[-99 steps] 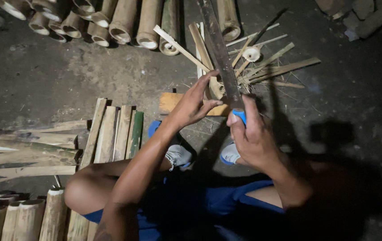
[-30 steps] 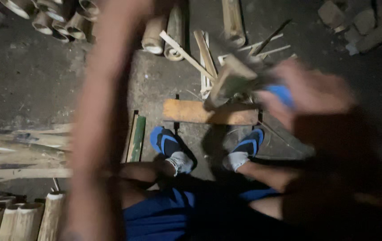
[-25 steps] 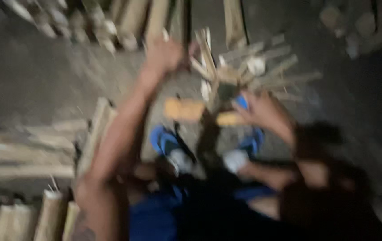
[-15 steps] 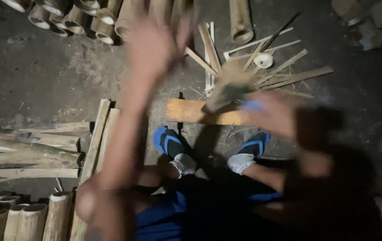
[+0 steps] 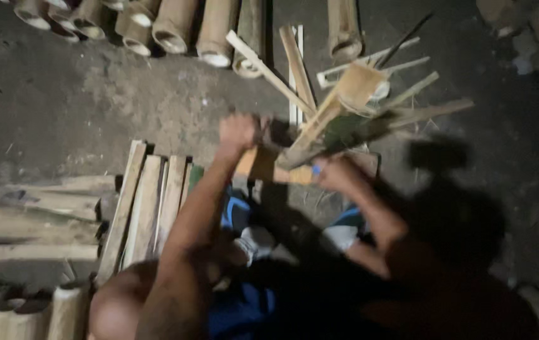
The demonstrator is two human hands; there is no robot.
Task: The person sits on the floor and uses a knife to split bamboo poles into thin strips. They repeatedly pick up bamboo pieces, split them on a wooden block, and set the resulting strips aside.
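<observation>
Bamboo section (image 5: pixel 351 104), a short hollow tube of pale tan cane with a greenish skin, is what both hands are busy with in the head view, the only one there is. It sits tilted over the flat orange-brown wooden chopping block (image 5: pixel 263 165) lying on the dark dirt floor (image 5: pixel 74 113), with its open end pointing up and away from the person. It's pretty motion-blurred, so the exact contact point on the block is hard to make out.

Left hand (image 5: pixel 239 131) is just left of the block's near end, fingers curled into a closed fist. Something dark sticks out of it toward the bamboo section, but I honestly can't tell what it is.

Right hand (image 5: pixel 335 175) is at the block's right side, fingers wrapped shut around a blue-handled tool (image 5: pixel 315 170) whose long blade runs up into the bamboo section. Only a sliver of the blue grip shows.

Beyond the block there's a scatter of thin split bamboo strips (image 5: pixel 294 75) fanning out, and further back a row of whole round bamboo tubes (image 5: pixel 175 28) lying side by side. Left of the block, a neat stack of flat split bamboo slats (image 5: pixel 146 201), with more round tubes (image 5: pixel 17 311) near the bottom edge. Just below the block, the person's feet in blue sandals (image 5: pixel 238 214).
</observation>
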